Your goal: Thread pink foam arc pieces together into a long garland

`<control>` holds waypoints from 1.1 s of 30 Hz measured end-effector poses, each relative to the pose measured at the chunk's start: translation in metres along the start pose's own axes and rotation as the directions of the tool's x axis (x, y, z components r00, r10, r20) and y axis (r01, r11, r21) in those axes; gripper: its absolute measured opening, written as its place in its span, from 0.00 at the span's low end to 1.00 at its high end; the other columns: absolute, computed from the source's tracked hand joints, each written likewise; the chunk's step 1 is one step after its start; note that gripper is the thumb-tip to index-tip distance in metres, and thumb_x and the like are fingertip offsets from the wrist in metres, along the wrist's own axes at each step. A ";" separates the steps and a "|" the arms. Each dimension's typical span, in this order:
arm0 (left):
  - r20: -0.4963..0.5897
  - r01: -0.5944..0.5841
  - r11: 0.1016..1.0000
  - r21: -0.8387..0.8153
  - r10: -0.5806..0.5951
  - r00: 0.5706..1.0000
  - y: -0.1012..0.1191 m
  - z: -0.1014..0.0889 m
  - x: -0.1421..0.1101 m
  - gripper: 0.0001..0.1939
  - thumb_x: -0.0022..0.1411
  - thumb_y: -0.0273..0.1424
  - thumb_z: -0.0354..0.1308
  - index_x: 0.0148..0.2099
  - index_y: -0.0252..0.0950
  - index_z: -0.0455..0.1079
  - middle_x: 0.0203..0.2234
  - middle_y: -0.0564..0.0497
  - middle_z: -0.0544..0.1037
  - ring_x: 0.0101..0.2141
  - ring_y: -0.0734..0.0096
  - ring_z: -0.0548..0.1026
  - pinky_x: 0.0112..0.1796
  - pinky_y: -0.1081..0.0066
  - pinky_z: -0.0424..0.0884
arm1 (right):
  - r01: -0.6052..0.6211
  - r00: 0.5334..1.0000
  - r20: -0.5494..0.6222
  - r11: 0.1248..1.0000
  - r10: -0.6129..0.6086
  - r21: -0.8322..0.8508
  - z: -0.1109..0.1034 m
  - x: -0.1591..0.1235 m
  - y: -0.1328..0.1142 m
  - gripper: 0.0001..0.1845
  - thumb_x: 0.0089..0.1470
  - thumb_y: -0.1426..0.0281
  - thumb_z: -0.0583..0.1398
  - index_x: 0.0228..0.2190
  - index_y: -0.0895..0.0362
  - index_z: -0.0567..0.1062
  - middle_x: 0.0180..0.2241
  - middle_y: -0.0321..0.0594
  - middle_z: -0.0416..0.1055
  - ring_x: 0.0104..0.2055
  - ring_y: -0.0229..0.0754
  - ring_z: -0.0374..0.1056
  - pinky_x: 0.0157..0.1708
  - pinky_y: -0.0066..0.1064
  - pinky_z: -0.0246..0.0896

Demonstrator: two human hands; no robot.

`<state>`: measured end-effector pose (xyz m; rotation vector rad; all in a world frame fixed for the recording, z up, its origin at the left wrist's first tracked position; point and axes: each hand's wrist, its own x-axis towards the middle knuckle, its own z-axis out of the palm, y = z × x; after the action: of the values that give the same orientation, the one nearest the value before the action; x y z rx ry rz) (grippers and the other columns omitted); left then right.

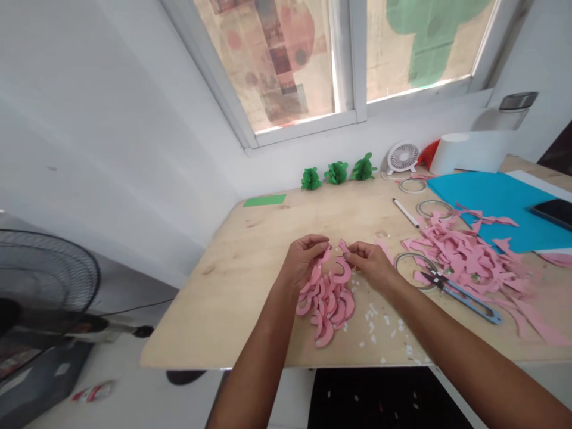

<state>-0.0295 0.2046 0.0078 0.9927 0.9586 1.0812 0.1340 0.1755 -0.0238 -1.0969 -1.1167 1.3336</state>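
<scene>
Over a pile of curved pink paper cutouts point(328, 304) on the wooden table, both my hands work close together. My left hand point(304, 256) is closed, pinching a pink paper piece point(325, 255) between thumb and fingers. Between the thumb and fingertips of my right hand point(369, 261) is the end of another pink paper piece point(342, 245). A curved pink cutout point(344, 271) shows just below those fingertips; whether it is part of the held piece I cannot tell. Small white scraps point(373, 316) lie scattered beside the pile.
On the right are pink paper offcuts point(465, 256), blue-handled thread snips point(473, 301), tape rolls point(413, 186), a white pen point(406, 213), blue sheets point(504, 199) and a phone point(554, 213). Green paper figures point(336, 173) and a small fan point(403, 157) stand along the wall.
</scene>
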 end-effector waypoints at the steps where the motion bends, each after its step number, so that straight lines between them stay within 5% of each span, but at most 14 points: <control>1: 0.011 0.010 1.000 -0.028 -0.010 1.000 -0.002 0.001 0.004 0.14 0.37 0.29 0.69 0.31 0.32 0.73 0.20 0.54 0.74 0.20 0.81 0.68 0.23 0.78 0.63 | 0.000 1.000 -0.002 1.000 0.000 0.002 0.000 0.000 0.000 0.13 0.40 0.62 0.64 0.21 0.59 0.71 0.17 0.30 0.65 0.19 0.33 0.58 0.22 0.26 0.50; 7: 0.067 0.075 0.988 -0.133 -0.066 0.996 -0.011 -0.004 0.011 0.19 0.38 0.26 0.69 0.36 0.31 0.73 0.22 0.52 0.75 0.20 0.81 0.68 0.22 0.79 0.62 | -0.012 0.999 -0.030 1.000 0.012 0.000 0.000 0.003 0.004 0.12 0.42 0.63 0.63 0.21 0.58 0.70 0.16 0.29 0.63 0.18 0.32 0.56 0.20 0.26 0.48; 22: 0.115 0.136 0.977 -0.164 -0.118 0.986 -0.011 -0.002 0.000 0.13 0.41 0.29 0.68 0.29 0.32 0.68 0.17 0.55 0.71 0.16 0.79 0.67 0.15 0.80 0.61 | -0.039 0.999 -0.005 0.997 0.039 -0.066 0.002 0.002 0.005 0.16 0.43 0.59 0.63 0.21 0.58 0.67 0.17 0.27 0.56 0.19 0.31 0.49 0.20 0.26 0.40; 33: 0.023 0.070 0.987 -0.143 -0.067 0.997 -0.010 0.006 -0.003 0.12 0.39 0.28 0.69 0.27 0.31 0.70 0.15 0.55 0.70 0.16 0.81 0.67 0.18 0.80 0.63 | -0.012 0.999 0.029 0.992 0.016 -0.129 0.004 0.001 0.004 0.15 0.44 0.60 0.61 0.19 0.57 0.65 0.17 0.29 0.56 0.19 0.31 0.50 0.20 0.26 0.42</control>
<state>-0.0223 0.1991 0.0005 0.8445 0.8812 1.0665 0.1294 0.1765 -0.0271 -1.1836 -1.2334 1.3076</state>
